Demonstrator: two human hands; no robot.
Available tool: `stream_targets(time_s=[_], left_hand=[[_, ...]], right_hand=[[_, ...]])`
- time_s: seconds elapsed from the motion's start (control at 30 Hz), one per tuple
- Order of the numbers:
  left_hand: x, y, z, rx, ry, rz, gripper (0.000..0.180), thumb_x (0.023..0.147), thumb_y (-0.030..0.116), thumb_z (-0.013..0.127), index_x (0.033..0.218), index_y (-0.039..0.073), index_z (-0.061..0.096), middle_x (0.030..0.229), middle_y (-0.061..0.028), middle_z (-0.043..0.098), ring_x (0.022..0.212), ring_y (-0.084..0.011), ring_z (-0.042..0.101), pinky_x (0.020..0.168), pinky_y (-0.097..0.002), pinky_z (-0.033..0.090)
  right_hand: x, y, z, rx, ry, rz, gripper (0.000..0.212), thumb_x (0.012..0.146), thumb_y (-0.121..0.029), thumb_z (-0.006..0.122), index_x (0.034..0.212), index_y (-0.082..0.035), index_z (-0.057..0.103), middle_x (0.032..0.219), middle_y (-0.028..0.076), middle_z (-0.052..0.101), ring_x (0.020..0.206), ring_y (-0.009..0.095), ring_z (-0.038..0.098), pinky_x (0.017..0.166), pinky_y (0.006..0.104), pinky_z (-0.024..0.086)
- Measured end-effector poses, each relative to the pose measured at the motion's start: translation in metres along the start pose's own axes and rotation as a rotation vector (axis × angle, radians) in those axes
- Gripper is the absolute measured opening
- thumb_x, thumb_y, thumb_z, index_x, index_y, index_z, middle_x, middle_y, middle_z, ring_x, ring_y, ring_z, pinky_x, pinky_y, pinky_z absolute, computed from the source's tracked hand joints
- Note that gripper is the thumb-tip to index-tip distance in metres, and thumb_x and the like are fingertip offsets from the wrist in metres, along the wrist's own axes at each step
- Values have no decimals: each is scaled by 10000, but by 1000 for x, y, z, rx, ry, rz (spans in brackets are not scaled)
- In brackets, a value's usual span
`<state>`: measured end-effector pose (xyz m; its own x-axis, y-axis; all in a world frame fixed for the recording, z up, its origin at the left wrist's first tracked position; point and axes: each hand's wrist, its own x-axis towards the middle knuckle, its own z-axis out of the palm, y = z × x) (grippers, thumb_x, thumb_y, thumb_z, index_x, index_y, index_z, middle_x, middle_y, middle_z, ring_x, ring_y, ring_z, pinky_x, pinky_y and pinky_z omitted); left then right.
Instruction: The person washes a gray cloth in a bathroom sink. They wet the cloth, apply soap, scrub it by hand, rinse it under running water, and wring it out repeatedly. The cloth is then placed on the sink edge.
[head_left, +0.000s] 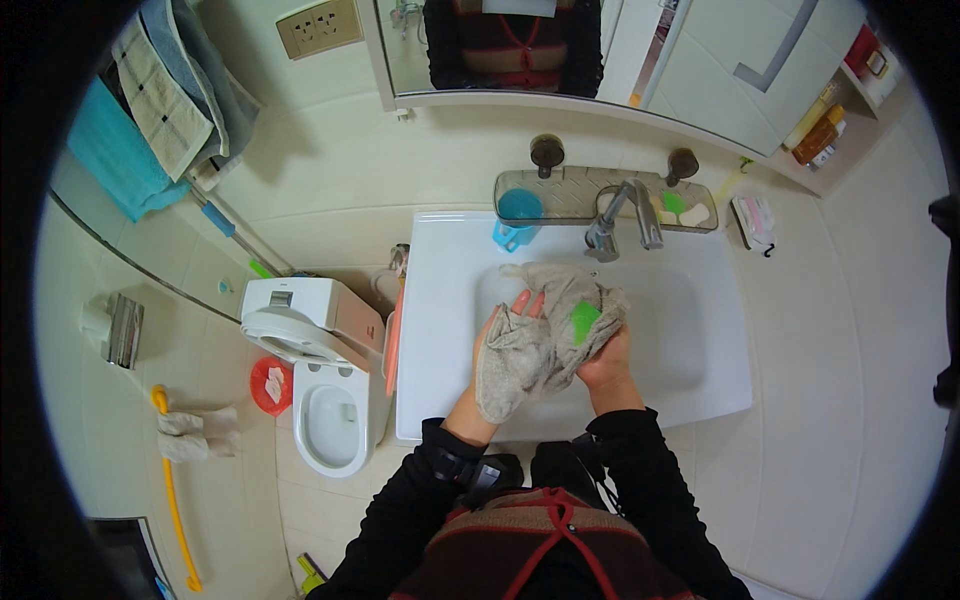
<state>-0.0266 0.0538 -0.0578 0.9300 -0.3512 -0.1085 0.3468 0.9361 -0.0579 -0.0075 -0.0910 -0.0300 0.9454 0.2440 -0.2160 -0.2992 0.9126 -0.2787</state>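
A crumpled grey-beige towel (540,345) is bunched over the left part of the white washbasin (735,360). My left hand (528,302) is closed on its left side; two or so fingertips show and the cloth covers the rest. From the right, my right hand (608,362) grips the towel with the fingers curled beneath it, mostly hidden. A bright green patch (585,322) shows on the cloth near the right hand. Beyond the towel stands the metal faucet (622,222); I cannot tell whether water runs.
A blue cup (518,215) stands at the basin's back left, against a ribbed shelf tray (570,202). A mirror cabinet (740,70) hangs above. Left of the basin are a toilet (335,425) with its lid raised, a red bin (268,398) and hanging towels (165,95).
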Motion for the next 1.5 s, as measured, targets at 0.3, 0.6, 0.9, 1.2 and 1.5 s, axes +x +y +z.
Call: stream_targets(time_s=[0.3,0.6,0.9,1.2,1.5], left_hand=[[1,10,-6,101,96,-90,355,964,280,438,1251,71,441,1263,-123,501,1118,-277,523,958,-398,426],[2,3,-18,244,19,-122,314,923,164,450,1217,66,499,1081,-142,583,995,-248,590,846,-343,501],[0,5,-17,0,16,-131,358,854,97,392,1184,33,515,1152,-190,562,1029,-319,577,906,-444,474],[-2,19,-10,-3,40,79,494,772,50,412,1265,31,430,1332,-168,453,1278,-294,390,1101,-425,250],[-18,38,22,2,36,157,483,782,71,392,1260,40,456,1362,-136,434,1295,-282,368,1110,-432,238]], right_hand=[[-7,11,13,-248,-47,18,558,957,-434,365,1344,-31,378,1332,124,441,1220,284,428,1052,408,321],[-6,35,7,-1122,-144,-157,500,855,-253,589,1263,-2,446,1146,57,526,1050,151,507,924,303,396],[-10,32,7,-934,-168,-144,503,850,-152,538,1302,15,394,1176,74,523,1075,165,514,944,319,400],[-32,-2,32,-131,-144,-31,660,922,-459,402,1376,10,305,1416,157,341,1314,319,306,1102,448,210],[-38,-36,27,97,-59,34,721,934,-568,282,1399,-16,277,1444,170,297,1326,350,281,1100,491,205]])
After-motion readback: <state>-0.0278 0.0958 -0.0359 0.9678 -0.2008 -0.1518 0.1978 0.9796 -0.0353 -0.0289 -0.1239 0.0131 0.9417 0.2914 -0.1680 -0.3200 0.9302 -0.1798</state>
